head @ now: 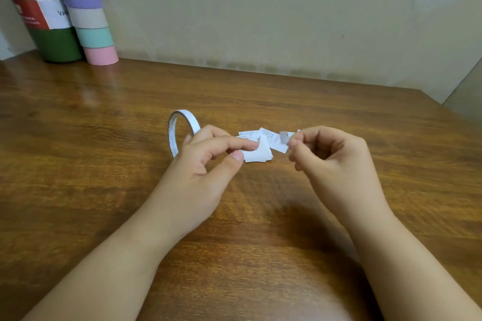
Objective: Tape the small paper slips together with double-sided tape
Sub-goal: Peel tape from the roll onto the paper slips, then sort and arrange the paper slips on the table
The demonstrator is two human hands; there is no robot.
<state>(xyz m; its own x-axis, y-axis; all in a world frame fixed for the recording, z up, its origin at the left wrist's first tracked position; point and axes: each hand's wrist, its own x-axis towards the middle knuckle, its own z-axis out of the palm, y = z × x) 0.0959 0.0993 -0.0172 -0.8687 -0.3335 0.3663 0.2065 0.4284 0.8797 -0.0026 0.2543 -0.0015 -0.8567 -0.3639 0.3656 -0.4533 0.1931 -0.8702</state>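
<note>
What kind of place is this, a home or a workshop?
Probably a home desk for small crafts: a brown wooden tabletop against a plain beige wall, a dark green flask beside a stack of pastel tape rolls.

Legible text is scarce. The green canister at the back left of the table carries a red-and-white label: on its white part the letters "Va" can be read — the rest is cut off by the striped tube standing in front. The red part bears small white lines of print, too small to read. The tape roll has a line of print along its inner face — blurred, not legible. The paper slips show rows of tiny printed characters, none readable.
</note>
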